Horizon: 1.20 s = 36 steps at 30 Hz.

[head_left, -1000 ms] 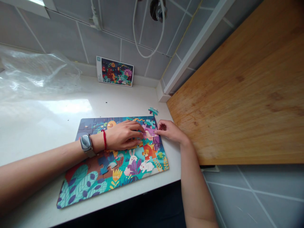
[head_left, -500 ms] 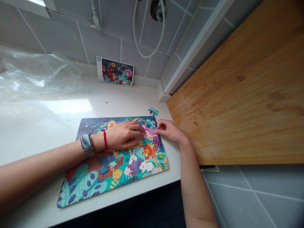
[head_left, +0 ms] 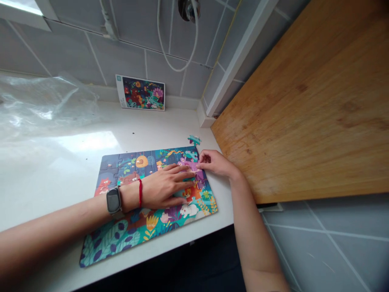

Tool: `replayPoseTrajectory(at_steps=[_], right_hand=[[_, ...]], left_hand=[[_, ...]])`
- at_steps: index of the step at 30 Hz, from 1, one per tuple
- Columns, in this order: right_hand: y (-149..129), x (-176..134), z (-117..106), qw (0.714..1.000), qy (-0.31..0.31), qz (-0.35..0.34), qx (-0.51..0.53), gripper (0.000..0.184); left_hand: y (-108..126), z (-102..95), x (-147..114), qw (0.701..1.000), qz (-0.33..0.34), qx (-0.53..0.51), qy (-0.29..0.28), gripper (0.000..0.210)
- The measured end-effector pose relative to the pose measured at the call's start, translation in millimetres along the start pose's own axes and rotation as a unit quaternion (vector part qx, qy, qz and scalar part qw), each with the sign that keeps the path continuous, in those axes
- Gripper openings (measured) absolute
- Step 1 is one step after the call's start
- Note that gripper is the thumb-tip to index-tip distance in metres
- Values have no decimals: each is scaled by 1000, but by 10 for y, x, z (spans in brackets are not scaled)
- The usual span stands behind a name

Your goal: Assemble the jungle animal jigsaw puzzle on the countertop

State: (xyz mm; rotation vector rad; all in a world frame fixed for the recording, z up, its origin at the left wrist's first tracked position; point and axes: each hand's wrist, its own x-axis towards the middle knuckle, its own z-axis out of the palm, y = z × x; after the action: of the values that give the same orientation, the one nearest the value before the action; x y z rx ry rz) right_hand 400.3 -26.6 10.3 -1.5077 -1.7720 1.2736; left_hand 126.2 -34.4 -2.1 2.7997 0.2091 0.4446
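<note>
A colourful jigsaw puzzle with animals and plants lies on the white counter. My left hand rests flat across its right half, palm down with fingers spread, covering part of the picture. At the puzzle's right edge, my right hand has its fingers curled in. Its thumb and fingertip meet on a purple edge piece, whose outline is partly hidden. Just beyond the upper right corner lies a loose teal and purple puzzle piece.
Against the tiled wall leans a picture card of the same scene. Clear plastic wrapping sits at the back left. A wooden panel borders the right side, close to my right forearm. Above hangs a white cable.
My left hand has slid slightly toward the puzzle's near side and spread more, uncovering some upper pieces. My right hand stays at the right edge. The view has shifted a little.
</note>
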Motion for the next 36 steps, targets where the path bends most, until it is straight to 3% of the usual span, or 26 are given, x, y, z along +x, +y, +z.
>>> replayPoseTrajectory(at_steps=[4,12,19,23,27,32,36], right_hand=[[6,6,-3,1000,-2,-9,-3,31],[29,27,-25,1000,-7,-23,-12,28],[35,60,-40,999,1,-44,5,35],[24,3,-5,989,119,-87,15,40],[13,-374,176,952,288,-103,-21,25],[77,-928,505,934,305,-145,-113,16],[135,-1054,631,930,302,-151,-146,24]], left_hand=[[2,49,-24,1000,-19,6,-16,61],[57,25,85,999,-36,10,-29,57],[58,46,85,999,-50,-3,-12,54],[56,54,70,999,-52,2,-10,52],[49,61,64,999,-48,11,-12,53],[38,72,64,999,-46,7,-19,54],[49,64,70,999,-49,7,-18,54]])
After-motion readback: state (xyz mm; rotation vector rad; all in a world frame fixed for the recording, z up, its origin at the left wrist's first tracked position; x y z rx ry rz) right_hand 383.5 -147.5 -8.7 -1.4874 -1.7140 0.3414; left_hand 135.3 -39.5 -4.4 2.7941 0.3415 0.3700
